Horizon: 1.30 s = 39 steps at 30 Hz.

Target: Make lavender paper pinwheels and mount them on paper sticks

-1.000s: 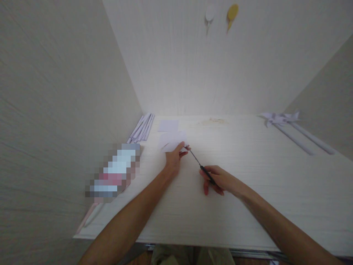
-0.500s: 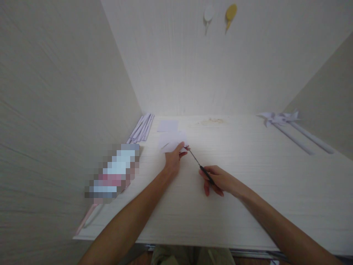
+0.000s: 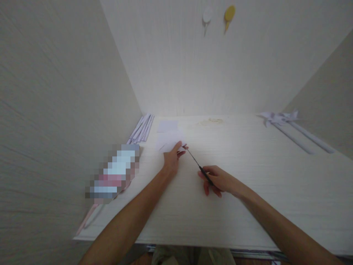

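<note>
My left hand [image 3: 171,160] pinches the near right corner of a white square of paper [image 3: 168,140] between thumb and fingers. Slits run into the sheet from its corners. In my right hand [image 3: 216,178] is a slim screwdriver [image 3: 203,172] with a black handle and a long thin metal shaft. Its tip meets the paper at my left fingertips; whether it pierces the sheet is hidden. Another square of white paper [image 3: 168,125] lies flat just behind.
Several rolled paper sticks [image 3: 142,128] lie at the back left. A blurred-out object [image 3: 117,173] with a pink strap rests along the left wall. Paper pinwheels [image 3: 280,117] on sticks lie at the back right. White [image 3: 207,15] and yellow hooks [image 3: 229,13] are on the back wall.
My left hand and the paper have shifted slightly left. The screwdriver in my right hand has moved a little the same way, its tip still at the paper.
</note>
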### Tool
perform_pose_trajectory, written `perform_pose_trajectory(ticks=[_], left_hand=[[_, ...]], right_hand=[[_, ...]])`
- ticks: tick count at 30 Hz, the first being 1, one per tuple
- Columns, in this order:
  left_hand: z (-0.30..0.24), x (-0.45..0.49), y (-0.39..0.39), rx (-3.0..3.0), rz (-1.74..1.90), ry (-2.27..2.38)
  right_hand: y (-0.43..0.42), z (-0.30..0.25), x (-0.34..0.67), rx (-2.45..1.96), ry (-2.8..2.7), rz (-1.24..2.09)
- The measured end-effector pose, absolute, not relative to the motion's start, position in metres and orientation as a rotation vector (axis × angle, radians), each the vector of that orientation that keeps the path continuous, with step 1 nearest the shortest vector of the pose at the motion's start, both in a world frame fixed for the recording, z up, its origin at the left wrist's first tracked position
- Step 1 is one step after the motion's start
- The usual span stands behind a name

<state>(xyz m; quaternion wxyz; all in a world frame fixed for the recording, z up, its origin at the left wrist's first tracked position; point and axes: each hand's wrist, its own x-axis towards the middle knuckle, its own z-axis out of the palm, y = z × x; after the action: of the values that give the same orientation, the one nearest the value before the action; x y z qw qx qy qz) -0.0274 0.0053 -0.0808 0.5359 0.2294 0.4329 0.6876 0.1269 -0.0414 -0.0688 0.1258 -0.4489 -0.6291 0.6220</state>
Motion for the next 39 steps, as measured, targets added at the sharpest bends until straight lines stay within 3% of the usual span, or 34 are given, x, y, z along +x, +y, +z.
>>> perform_pose_trajectory(ticks=[8,18,28,39], left_hand=[[-0.083,-0.024,0.0,0.729,1.609,1.127],[-0.077,-0.008,-0.024,1.34,1.287,1.171],[-0.09,-0.024,-0.004,1.128,1.45,1.272],[-0.087,-0.018,-0.013,1.186,1.132,1.082]], right_hand=[[-0.038,-0.073,0.116,-1.284,-1.53,1.479],[-0.027,-0.084,0.119,-1.191,-1.107,1.19],[-0.022,-0.091,0.125,-1.252,-1.181,1.041],[-0.015,-0.085,0.132,-1.184,-0.895,0.95]])
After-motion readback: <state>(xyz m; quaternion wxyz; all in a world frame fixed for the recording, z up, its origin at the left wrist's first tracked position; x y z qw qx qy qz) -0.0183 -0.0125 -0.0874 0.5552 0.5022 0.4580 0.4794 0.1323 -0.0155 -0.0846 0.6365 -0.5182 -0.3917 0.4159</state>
